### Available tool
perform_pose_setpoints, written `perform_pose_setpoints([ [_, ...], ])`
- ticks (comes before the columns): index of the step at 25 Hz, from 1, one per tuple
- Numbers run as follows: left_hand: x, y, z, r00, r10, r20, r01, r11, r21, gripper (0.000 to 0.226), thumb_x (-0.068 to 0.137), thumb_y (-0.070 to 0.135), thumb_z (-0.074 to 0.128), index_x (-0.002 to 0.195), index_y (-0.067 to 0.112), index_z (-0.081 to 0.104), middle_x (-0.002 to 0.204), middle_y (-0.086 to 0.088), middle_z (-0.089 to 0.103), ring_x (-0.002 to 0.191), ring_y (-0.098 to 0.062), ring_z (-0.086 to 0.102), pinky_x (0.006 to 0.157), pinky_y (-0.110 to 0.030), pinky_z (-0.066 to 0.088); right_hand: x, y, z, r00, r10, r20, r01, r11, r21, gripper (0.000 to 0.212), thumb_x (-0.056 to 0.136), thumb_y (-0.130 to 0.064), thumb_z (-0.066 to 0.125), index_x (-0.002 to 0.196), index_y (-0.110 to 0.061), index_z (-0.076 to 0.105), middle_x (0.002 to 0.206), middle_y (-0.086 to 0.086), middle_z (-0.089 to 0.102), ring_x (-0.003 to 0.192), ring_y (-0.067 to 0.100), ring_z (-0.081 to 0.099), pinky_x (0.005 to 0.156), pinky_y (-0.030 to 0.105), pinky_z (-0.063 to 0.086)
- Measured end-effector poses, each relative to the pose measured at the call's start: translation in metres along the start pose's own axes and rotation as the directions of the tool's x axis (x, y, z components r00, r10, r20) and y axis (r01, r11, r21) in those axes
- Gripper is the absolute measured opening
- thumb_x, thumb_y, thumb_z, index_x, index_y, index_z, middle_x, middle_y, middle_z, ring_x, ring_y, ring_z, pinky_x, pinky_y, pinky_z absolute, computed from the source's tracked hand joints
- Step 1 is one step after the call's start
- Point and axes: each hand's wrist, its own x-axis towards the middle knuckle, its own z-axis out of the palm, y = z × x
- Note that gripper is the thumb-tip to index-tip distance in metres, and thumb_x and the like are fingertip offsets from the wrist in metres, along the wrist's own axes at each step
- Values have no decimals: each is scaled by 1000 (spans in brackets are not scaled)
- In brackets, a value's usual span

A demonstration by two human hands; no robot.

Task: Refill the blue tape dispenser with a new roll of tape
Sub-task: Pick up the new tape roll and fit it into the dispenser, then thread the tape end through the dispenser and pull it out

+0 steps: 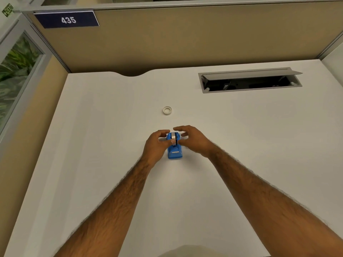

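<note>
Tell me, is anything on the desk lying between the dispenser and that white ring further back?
Nothing visible. The stretch of desk between the blue tape dispenser and the white ring is bare. Both the left hand and right hand flank the dispenser.

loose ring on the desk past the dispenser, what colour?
White or off-white, the ring lying flat on the desk. Shows in the head view.

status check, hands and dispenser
Left hand and right hand on either side of blue dispenser, roll seated. White ring lies apart. Nothing blocking.
</note>
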Motion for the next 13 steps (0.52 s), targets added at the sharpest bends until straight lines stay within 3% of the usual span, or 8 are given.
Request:
perform_pose_setpoints([
  [2,0,-1,2,1000,19,-1,-19,1000,14,51,84,27,77,131,20,59,133,-3,61,114,-23,63,94,-39,55,0,-1,-1,999,10,-42,-7,997,71,39,88,-15,65,126,-24,61,136,0,54,112,16,58,86,32,54],
  [5,-1,0,4,998,63,-4,-63,997,32,51,84,22,77,132,17,60,135,-4,58,116,-23,62,88,-27,52,2,-1,4,997,7,-82,-3,999,44,30,89,-26,66,118,-20,66,126,0,62,107,16,61,86,33,54],
  [13,-1,-1,5,995,103,-7,-102,991,88,45,84,16,76,127,17,62,130,-5,59,105,-22,66,79,-18,49,16,-6,19,976,-19,-216,10,999,-46,13,86,-27,69,91,-16,68,99,-1,68,91,15,63,79,31,54],
])
